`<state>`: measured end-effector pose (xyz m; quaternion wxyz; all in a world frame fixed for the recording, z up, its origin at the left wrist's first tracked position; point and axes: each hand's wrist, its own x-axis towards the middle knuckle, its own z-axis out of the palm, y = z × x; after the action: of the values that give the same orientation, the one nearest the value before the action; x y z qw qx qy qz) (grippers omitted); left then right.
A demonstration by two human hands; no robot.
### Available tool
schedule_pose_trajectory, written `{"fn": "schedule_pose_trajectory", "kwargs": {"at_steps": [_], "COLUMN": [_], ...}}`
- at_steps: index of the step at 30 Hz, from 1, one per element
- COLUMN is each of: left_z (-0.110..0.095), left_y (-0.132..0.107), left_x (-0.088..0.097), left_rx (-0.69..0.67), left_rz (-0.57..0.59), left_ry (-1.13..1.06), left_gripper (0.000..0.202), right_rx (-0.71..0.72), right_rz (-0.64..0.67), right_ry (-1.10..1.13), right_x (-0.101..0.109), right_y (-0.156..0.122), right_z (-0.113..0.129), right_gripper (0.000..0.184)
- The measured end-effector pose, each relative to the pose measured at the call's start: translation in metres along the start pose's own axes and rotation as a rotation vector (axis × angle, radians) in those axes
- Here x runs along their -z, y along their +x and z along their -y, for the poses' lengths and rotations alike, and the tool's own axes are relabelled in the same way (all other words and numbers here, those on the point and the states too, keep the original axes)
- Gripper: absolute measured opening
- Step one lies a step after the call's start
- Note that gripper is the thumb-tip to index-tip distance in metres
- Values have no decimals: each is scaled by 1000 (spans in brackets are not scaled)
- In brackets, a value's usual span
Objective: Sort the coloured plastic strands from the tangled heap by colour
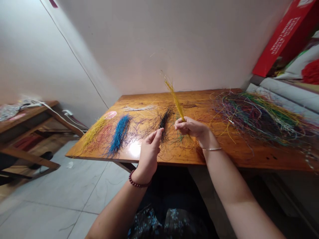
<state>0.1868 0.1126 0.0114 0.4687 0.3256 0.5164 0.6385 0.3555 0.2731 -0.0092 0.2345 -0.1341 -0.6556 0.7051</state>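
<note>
1. Nearest, the left hand [149, 154], wearing a dark red bead bracelet [138, 179], is half closed, its fingertips drawn together just beside a black fibre bundle. The strands are too fine to tell whether it has hold of any.
2. The right hand [190, 127], with a thin metal bangle [211, 149], is curled closed around a slim bundle of yellow fibres [175, 101], which rises at a tilt toward the far edge of the surface.
3. The black fibre bundle [163, 122] lies near the middle of a glossy wooden table [174, 161], shedding loose dark strands to both sides.
4. Toward the left edge lie a blue fibre bundle [119, 134] and a second yellow bundle [93, 132]. A pale bundle [139, 108] lies nearer the far edge.
5. A tangled multicoloured fibre heap [259, 116] covers the right end and reaches the right edge.
6. A slack grip could let the fine yellow strands slip and scatter. Stray dark strands could catch on a moving hand and mix the colours, and a brush against the heap could drag strands off the right edge.
</note>
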Motion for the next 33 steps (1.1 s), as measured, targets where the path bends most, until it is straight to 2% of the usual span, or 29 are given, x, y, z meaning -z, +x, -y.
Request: {"fn": "schedule_pose_trajectory", "kwargs": {"at_steps": [5, 14, 24, 28, 33], "left_z": [12, 20, 25, 15, -25], "left_y": [0, 5, 10, 8, -17], "left_x": [2, 12, 14, 16, 29], "left_rx": [-2, -92, -28, -72, -123], "left_rz": [-31, -176, -119, -110, -175], "left_ry": [115, 65, 101, 47, -116], "left_gripper": [50, 51, 47, 46, 44], "right_rx": [12, 22, 24, 16, 45], "right_rz": [4, 31, 49, 35, -111], "right_ry": [-12, -3, 23, 47, 147], "right_x": [0, 0, 3, 3, -3], "right_y": [-1, -1, 2, 2, -1], "right_z": [1, 1, -2, -2, 6], "right_gripper": [23, 25, 25, 24, 21]}}
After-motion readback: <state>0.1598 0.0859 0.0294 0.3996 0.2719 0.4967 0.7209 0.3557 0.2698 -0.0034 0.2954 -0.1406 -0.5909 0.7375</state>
